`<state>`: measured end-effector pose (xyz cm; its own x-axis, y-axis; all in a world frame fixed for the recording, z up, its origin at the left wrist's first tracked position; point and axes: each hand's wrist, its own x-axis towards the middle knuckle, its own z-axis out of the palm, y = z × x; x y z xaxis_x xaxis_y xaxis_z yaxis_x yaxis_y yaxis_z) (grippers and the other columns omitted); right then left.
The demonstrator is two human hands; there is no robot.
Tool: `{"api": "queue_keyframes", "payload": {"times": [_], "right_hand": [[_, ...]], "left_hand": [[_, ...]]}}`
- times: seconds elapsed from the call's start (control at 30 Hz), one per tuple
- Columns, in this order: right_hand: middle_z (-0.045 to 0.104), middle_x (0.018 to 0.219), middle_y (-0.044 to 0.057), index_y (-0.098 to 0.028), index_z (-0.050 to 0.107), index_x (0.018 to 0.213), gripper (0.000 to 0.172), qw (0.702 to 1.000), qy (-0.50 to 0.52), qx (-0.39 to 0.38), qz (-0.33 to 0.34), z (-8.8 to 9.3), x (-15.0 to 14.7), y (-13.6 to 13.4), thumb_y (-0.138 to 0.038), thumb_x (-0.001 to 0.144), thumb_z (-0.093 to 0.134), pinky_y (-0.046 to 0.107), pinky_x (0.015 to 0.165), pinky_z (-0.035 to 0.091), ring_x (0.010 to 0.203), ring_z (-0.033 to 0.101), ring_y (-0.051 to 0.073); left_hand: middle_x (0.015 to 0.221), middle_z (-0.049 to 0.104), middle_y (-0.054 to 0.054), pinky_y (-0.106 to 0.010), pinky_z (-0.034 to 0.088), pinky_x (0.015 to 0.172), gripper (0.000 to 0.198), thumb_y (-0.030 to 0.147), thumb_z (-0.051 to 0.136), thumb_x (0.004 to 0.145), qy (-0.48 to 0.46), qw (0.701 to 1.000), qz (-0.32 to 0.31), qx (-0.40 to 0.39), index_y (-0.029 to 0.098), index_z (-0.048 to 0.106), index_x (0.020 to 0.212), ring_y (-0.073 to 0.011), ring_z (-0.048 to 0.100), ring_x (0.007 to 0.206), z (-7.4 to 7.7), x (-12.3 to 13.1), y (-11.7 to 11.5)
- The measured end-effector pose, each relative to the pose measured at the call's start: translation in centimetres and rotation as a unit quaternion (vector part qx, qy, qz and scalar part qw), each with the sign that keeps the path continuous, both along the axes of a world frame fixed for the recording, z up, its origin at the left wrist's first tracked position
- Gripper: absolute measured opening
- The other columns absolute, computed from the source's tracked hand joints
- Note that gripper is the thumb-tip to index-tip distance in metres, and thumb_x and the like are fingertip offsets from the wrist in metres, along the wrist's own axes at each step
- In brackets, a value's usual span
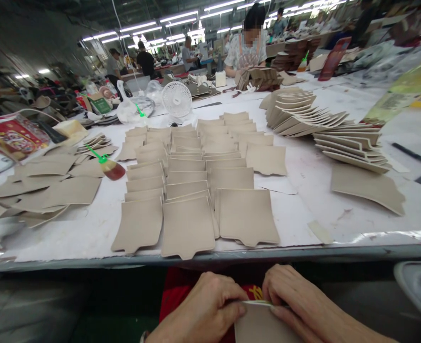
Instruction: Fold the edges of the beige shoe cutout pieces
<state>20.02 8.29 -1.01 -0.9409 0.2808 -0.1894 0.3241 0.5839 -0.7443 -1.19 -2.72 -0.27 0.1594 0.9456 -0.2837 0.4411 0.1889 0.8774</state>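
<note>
Below the table's front edge, my left hand (219,302) pinches the top left of a taupe leather piece (264,326). My right hand (291,293) grips the same upper edge a little to the right, thumb in front and fingers behind. A pale rim shows along that edge between the hands; the lower part of the piece runs out of view. On the table ahead, overlapping rows of matching taupe pieces (189,224) lie, several with a small tab at the near edge.
Fanned stacks of taupe pieces (353,143) stand at the right, looser pieces (71,190) at the left. A green-tipped glue bottle (112,169) lies beside the rows. Behind are a white fan (176,99) and a co-worker (248,47). A dark tool (412,153) lies far right.
</note>
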Motion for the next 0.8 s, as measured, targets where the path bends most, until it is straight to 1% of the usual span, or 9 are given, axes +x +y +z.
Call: {"api": "queue_keyframes", "payload": {"times": [0.13, 0.23, 0.37, 0.5, 0.57, 0.63, 0.67, 0.73, 0.8], "right_hand": [[0.058, 0.096, 0.004, -0.023, 0.049, 0.089, 0.021, 1.000, -0.014, -0.014, -0.004, 0.4, 0.2, -0.2, -0.020, 0.104, 0.034, 0.036, 0.082, 0.049, 0.088, 0.053, 0.021], [0.058, 0.096, 0.004, -0.023, 0.051, 0.091, 0.021, 1.000, -0.008, -0.025, -0.018, 0.7, 0.4, -0.2, -0.021, 0.104, 0.035, 0.034, 0.086, 0.049, 0.090, 0.054, 0.020], [0.059, 0.096, 0.004, -0.023, 0.052, 0.090, 0.022, 0.999, -0.003, -0.046, -0.024, 0.7, 0.8, -0.1, -0.024, 0.104, 0.036, 0.033, 0.085, 0.050, 0.091, 0.056, 0.020], [0.060, 0.094, 0.002, -0.023, 0.052, 0.088, 0.013, 0.993, -0.015, -0.078, -0.085, 0.2, 1.3, 0.2, -0.023, 0.100, 0.046, 0.031, 0.078, 0.049, 0.086, 0.057, 0.019], [0.062, 0.099, 0.000, -0.024, 0.055, 0.099, 0.006, 0.989, -0.021, -0.092, -0.112, 0.1, 1.4, 0.4, -0.019, 0.095, 0.055, 0.031, 0.082, 0.049, 0.091, 0.058, 0.018], [0.063, 0.106, 0.000, -0.026, 0.058, 0.109, 0.016, 0.991, -0.016, -0.101, -0.092, 0.2, 1.2, 0.5, -0.020, 0.095, 0.060, 0.032, 0.091, 0.047, 0.101, 0.058, 0.019], [0.063, 0.108, 0.000, -0.027, 0.059, 0.109, 0.013, 0.993, -0.009, -0.097, -0.070, 0.3, 1.0, 0.5, -0.022, 0.097, 0.059, 0.033, 0.095, 0.046, 0.104, 0.057, 0.019], [0.064, 0.104, 0.001, -0.024, 0.061, 0.100, 0.010, 0.997, 0.011, -0.072, -0.025, 0.3, 0.6, 0.5, -0.027, 0.103, 0.053, 0.035, 0.097, 0.044, 0.104, 0.057, 0.019], [0.065, 0.096, 0.001, -0.021, 0.060, 0.089, 0.022, 0.999, 0.031, -0.041, -0.007, 0.1, 0.3, 0.6, -0.029, 0.106, 0.048, 0.036, 0.093, 0.043, 0.097, 0.059, 0.018]], "left_hand": [[0.077, 0.073, -0.001, -0.021, 0.037, 0.067, 0.021, 0.007, 0.062, 0.084, 0.018, 1.000, -0.019, 0.007, 0.016, 0.080, 0.082, -0.0129, 0.061, 0.073, 0.1, 0.1, 0.2], [0.082, 0.076, -0.003, -0.021, 0.039, 0.070, 0.018, 0.009, 0.064, 0.086, 0.032, 0.999, -0.021, 0.016, 0.017, 0.080, 0.088, -0.0146, 0.063, 0.077, -0.3, 0.6, 0.4], [0.080, 0.077, -0.005, -0.023, 0.040, 0.071, 0.012, 0.012, 0.070, 0.085, 0.038, 0.999, 0.000, 0.015, 0.017, 0.081, 0.084, -0.0172, 0.066, 0.078, -1.0, 1.6, 1.0], [0.075, 0.076, -0.005, -0.023, 0.039, 0.066, 0.013, 0.009, 0.070, 0.083, 0.024, 0.999, 0.022, 0.030, 0.015, 0.081, 0.080, -0.0165, 0.066, 0.073, -1.2, 2.2, 1.4], [0.075, 0.076, -0.006, -0.023, 0.040, 0.067, 0.013, 0.009, 0.070, 0.083, 0.012, 0.999, 0.021, 0.047, 0.014, 0.081, 0.081, -0.0164, 0.066, 0.074, -1.1, 2.3, 1.4], [0.077, 0.076, -0.006, -0.023, 0.040, 0.068, 0.013, 0.010, 0.070, 0.084, 0.010, 0.998, 0.017, 0.058, 0.015, 0.081, 0.082, -0.0164, 0.066, 0.074, -1.2, 2.3, 1.4], [0.077, 0.077, -0.006, -0.023, 0.040, 0.068, 0.012, 0.011, 0.070, 0.084, 0.015, 0.998, 0.013, 0.063, 0.016, 0.081, 0.083, -0.0166, 0.066, 0.074, -1.3, 2.3, 1.4], [0.076, 0.076, -0.006, -0.024, 0.040, 0.066, 0.012, 0.017, 0.069, 0.086, 0.029, 0.997, 0.004, 0.077, 0.016, 0.081, 0.084, -0.0168, 0.066, 0.072, -1.5, 2.2, 1.3], [0.075, 0.076, -0.007, -0.024, 0.040, 0.065, 0.016, 0.023, 0.067, 0.089, 0.037, 0.995, 0.000, 0.096, 0.016, 0.081, 0.084, -0.0171, 0.065, 0.070, -1.8, 2.1, 1.2]]}}
